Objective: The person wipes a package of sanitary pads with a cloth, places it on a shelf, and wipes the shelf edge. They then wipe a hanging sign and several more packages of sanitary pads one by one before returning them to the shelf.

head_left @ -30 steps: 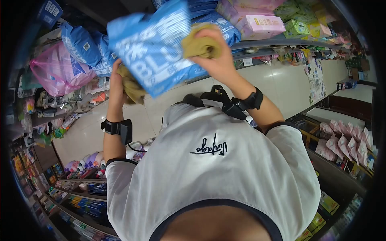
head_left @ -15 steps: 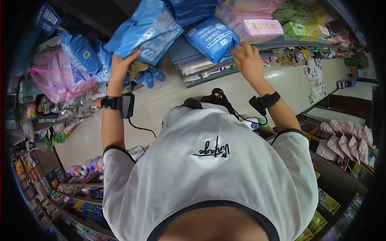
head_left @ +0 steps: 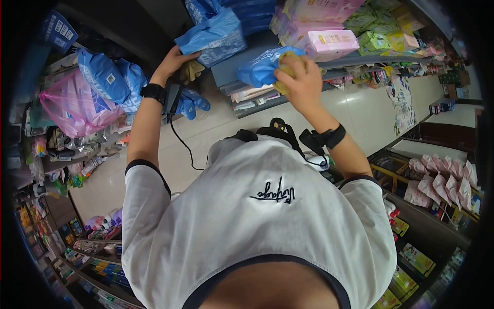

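Observation:
My left hand [head_left: 176, 62] grips the near left end of a blue plastic-wrapped pack [head_left: 222, 44] with white print, which rests at the left end of the grey shelf [head_left: 231, 67]. Under that hand hangs a tan, cloth-like thing [head_left: 191, 72]. In my right hand [head_left: 304, 85] is a crumpled yellow-olive cloth [head_left: 292, 55], pressed against the right end of a second blue pack [head_left: 261, 67]. This second pack lies tilted at the shelf's front edge, and my fingers and the cloth hide part of it.
Pink tissue packs [head_left: 329, 44] and green packs [head_left: 373, 42] stand along the shelf to the right. At the left are a pink plastic bag [head_left: 77, 103] and another blue pack [head_left: 103, 74]. Pink pouches [head_left: 442, 177] sit on the right-hand rack. Tiled floor [head_left: 216, 121] lies below.
The left pack has been lowered and moved right onto the shelf by my left hand. My right hand and the cloth have moved left over the second pack, which now sits tilted.

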